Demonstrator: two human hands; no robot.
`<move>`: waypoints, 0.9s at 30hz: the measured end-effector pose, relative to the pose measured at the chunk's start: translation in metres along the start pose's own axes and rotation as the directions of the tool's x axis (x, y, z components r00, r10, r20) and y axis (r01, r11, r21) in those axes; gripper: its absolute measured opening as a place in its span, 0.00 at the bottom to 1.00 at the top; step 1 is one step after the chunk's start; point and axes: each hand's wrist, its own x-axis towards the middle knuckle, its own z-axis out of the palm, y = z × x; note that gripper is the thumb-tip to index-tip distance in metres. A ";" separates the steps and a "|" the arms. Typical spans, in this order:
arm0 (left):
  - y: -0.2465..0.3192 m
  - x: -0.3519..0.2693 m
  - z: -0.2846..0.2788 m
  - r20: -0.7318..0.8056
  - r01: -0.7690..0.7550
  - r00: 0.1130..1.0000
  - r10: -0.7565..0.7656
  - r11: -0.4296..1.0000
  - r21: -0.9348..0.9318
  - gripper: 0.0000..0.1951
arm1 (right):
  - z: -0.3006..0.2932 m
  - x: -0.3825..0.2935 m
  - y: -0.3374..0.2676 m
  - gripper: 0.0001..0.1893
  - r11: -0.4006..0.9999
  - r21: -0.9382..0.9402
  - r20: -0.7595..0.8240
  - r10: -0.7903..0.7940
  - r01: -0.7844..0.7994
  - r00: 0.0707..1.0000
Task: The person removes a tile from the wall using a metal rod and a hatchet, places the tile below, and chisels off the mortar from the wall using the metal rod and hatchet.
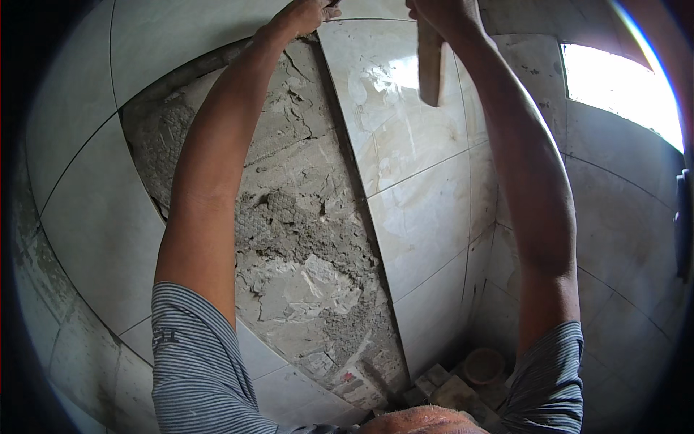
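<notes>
Both my arms reach up to the top edge of the view. My left hand (303,15) is closed on a small dark object, mostly cut off by the frame, near the top corner of an untiled strip of wall (309,217). Cracked grey mortar, in places with a honeycomb imprint, covers that strip. My right hand (447,13) grips a long flat tool handle or bar, apparently wooden (430,70), which hangs down before a glossy marbled wall tile (393,108). The other end of this tool is out of view.
Large pale tiles (92,228) flank the bare strip on the left. A bright window opening (618,81) lies at upper right. Down in the corner stand a round brownish container (483,366) and some blocks or tile pieces (455,393). A dark object (683,225) shows at the right edge.
</notes>
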 end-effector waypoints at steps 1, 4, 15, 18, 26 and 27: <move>-0.020 0.023 0.009 -0.005 -0.001 1.000 0.001 1.000 0.003 0.22 | 0.000 -0.004 -0.005 0.11 1.000 0.003 -0.003 -0.004 0.004 1.000; -0.092 0.087 0.028 -0.257 -0.518 0.804 0.535 0.844 0.136 0.22 | 0.001 -0.014 -0.019 0.08 0.971 -0.121 0.392 0.239 -0.208 0.888; -0.074 0.006 -0.008 -0.137 -0.132 0.988 0.068 0.832 -0.539 0.19 | -0.079 -0.076 -0.036 0.16 0.941 -0.025 0.234 0.332 -0.336 0.914; -0.068 0.004 -0.010 -0.175 -0.180 0.982 0.076 0.683 -0.708 0.21 | -0.078 -0.082 -0.034 0.16 0.940 0.011 0.257 0.326 -0.340 0.910; -0.088 0.041 0.022 -0.221 -0.233 0.955 0.196 0.960 -0.156 0.22 | -0.069 -0.092 -0.028 0.15 0.936 0.003 0.289 0.335 -0.351 0.897; -0.096 0.048 0.033 -0.218 -0.227 0.957 0.191 0.961 -0.158 0.22 | -0.064 -0.094 -0.030 0.15 0.935 0.002 0.294 0.338 -0.354 0.894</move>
